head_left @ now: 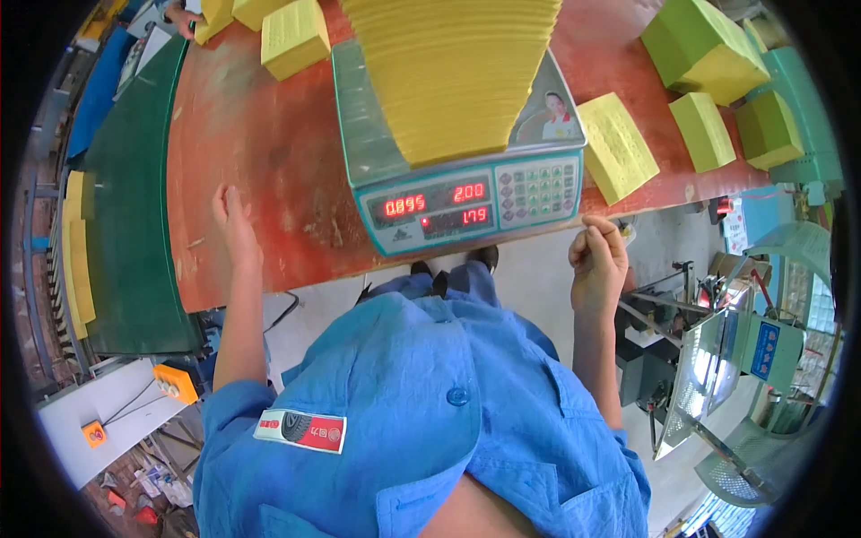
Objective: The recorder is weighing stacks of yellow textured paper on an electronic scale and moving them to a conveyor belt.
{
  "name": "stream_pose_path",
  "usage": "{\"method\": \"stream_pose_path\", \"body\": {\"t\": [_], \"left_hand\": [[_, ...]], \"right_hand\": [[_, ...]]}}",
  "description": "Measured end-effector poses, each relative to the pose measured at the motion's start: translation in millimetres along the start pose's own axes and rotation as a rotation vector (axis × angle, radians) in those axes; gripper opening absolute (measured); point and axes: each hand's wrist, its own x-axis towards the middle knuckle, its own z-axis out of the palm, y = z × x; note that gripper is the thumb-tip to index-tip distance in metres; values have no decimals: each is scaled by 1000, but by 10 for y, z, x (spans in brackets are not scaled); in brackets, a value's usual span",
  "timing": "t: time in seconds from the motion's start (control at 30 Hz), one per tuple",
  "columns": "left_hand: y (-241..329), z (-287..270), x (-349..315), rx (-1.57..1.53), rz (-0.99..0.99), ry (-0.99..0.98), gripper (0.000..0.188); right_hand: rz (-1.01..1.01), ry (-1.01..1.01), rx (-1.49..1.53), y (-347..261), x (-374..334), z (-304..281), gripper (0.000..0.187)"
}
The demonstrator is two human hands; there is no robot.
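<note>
A tall stack of thin yellow sheets [453, 85], which look like paper, stands on the platform of a digital weighing scale [466, 211]. Red digits glow on the scale's teal front panel, beside a keypad. To the left of the scale, over the red tabletop, my left hand [237, 229] holds nothing, its fingers stretched out. My right hand [599, 262] hovers just off the scale's front right corner, fingers curled in and nothing visible in them. Neither hand touches the stack. Closest to my right hand lies a yellow paper block [619, 148].
The red table [260, 161] bears more yellow blocks [296, 38] at the far left and right. A green conveyor-like surface [134, 206] runs along the left. Another person's hand [184, 20] is at the upper left. Machinery with a perforated guard [695, 381] stands at right.
</note>
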Motion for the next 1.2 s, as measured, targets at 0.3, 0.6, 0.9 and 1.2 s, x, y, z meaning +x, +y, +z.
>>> {"method": "stream_pose_path", "body": {"t": [0.3,0.6,0.9,1.2], "left_hand": [[2093,728,12,-566,-144,-693,62],[3250,1596,-144,-385,-82,-911,59],[3245,1549,-305,-234,-554,-812,45],[3136,1401,-345,-6,-540,-891,51]], "right_hand": [[-45,-196,-108,-443,625,287,14],[-180,-661,-213,-584,2065,1664,41],[-196,-813,-364,-415,1959,1704,44],[-224,-643,-338,-541,1072,565,25]]}}
